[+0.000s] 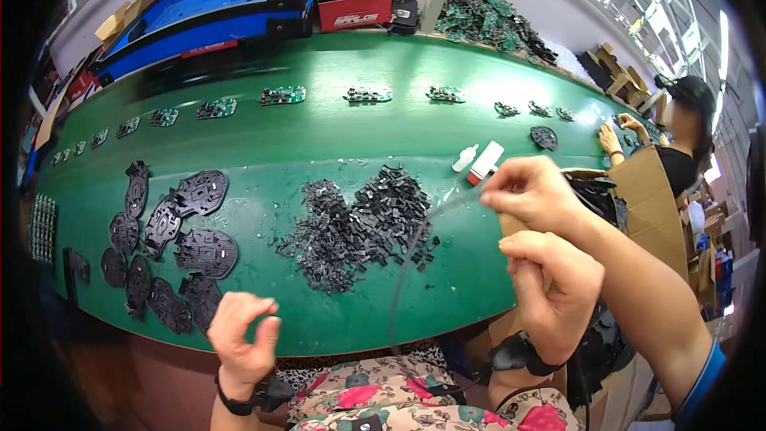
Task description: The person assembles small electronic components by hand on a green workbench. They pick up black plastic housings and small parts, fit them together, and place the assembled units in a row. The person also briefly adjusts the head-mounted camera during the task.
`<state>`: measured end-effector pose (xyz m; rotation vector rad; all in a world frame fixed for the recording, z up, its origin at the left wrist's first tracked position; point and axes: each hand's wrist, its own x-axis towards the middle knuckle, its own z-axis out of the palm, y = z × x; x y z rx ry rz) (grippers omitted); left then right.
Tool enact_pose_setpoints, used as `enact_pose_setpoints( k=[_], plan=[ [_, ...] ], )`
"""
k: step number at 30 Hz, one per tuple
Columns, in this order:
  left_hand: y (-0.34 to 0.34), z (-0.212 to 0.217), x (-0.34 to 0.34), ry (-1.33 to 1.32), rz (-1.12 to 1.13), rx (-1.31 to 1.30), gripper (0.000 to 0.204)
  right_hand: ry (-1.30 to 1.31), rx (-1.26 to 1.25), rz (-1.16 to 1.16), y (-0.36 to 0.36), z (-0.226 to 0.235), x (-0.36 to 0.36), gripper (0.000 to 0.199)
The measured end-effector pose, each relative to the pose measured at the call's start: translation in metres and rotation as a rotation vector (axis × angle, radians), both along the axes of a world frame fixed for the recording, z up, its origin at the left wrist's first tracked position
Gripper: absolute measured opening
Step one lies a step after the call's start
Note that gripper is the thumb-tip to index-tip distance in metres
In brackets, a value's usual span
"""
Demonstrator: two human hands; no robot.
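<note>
My left hand (242, 337), with a black wristband, hovers at the near edge of the green belt (335, 136), thumb and forefinger curled toward each other with nothing visible between them. My right hand (552, 297) is a closed fist over my lap; I cannot see anything in it. Just above it another person's hand (531, 191), on an arm with a blue sleeve, pinches a thin dark strand (411, 255) that hangs down toward my lap. A heap of small black plastic pieces (359, 223) lies on the belt between my hands.
Flat black plastic plates (175, 247) lie at the left. Green circuit boards (283, 96) run along the far side. A small white bottle (464, 158) stands mid-belt. A cardboard box (642, 183) is at the right, and a co-worker (686, 128) beyond it. Behind are blue trays (215, 0) and a red box (355, 9).
</note>
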<state>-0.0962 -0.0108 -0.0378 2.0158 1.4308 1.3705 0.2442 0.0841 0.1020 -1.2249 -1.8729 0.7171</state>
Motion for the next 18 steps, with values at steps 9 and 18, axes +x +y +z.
enact_pose_setpoints(
  k=[9, 18],
  plan=[
    [0.004, -0.004, 0.091, 0.037, -0.680, 0.105, 0.048, 0.031, 0.413, -0.346, -0.022, 0.102, -0.124, 0.020],
    [-0.034, -0.046, 0.145, 0.054, -1.340, -0.133, 0.033, -0.243, 0.751, 0.044, 0.037, 0.100, -0.161, 0.014]
  ],
)
